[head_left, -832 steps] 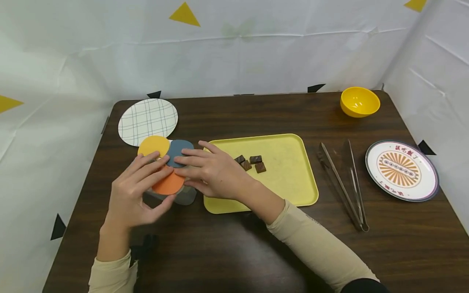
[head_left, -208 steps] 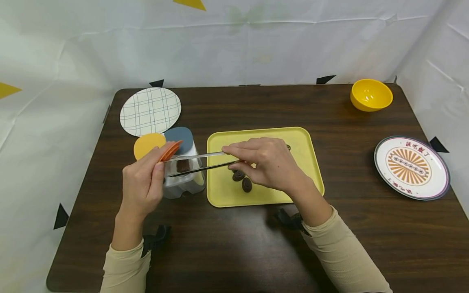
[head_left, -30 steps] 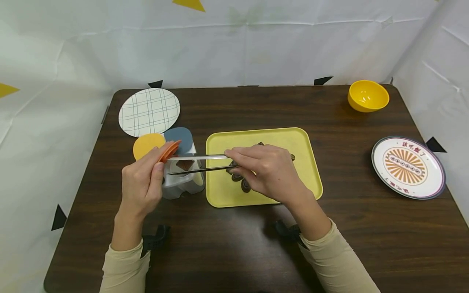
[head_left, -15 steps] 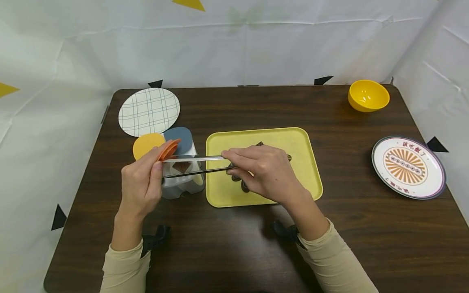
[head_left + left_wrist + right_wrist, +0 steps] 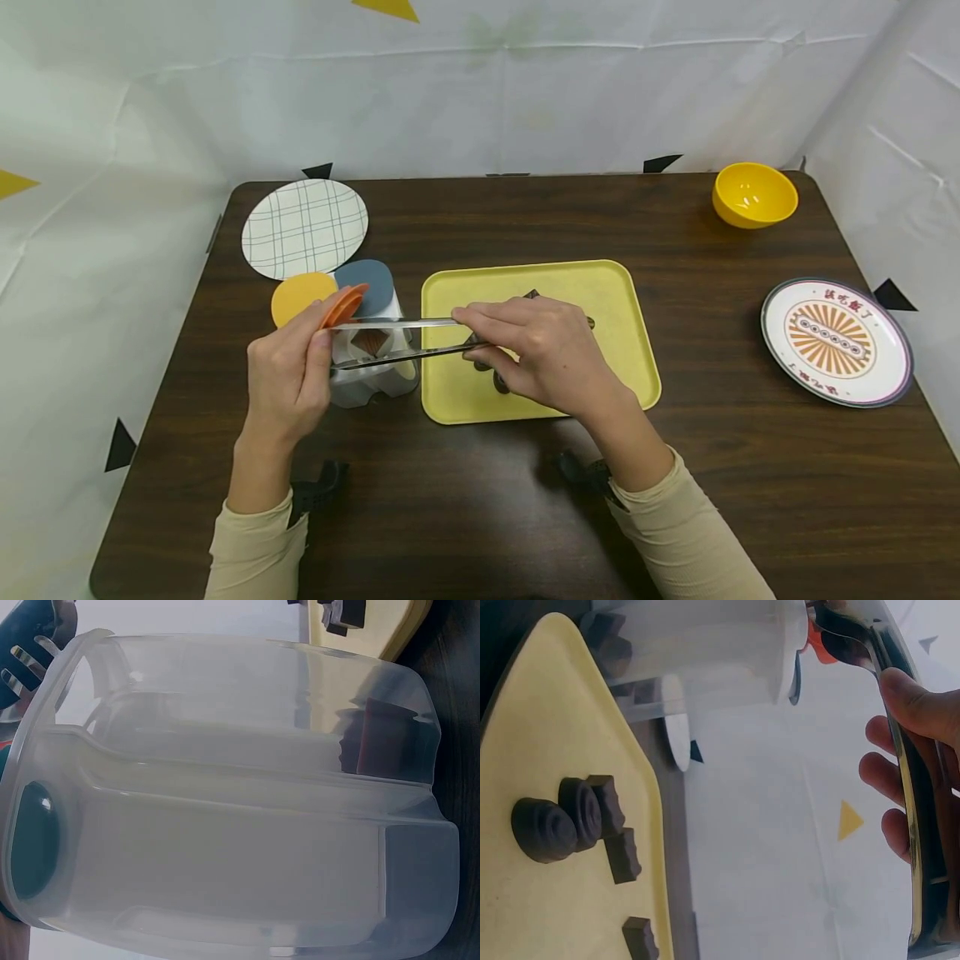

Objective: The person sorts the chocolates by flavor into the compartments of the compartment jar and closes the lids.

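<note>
Tongs lie crosswise, tips toward container.

Only lettering in sight: red characters along the upper rim of the patterned plate, at the right side of the table. They look Chinese, four or so, too small and blurred to read. A ring of small marks sits in the plate's sunburst centre, not legible. No other text, labels, brands or numbers can be made out.
</note>
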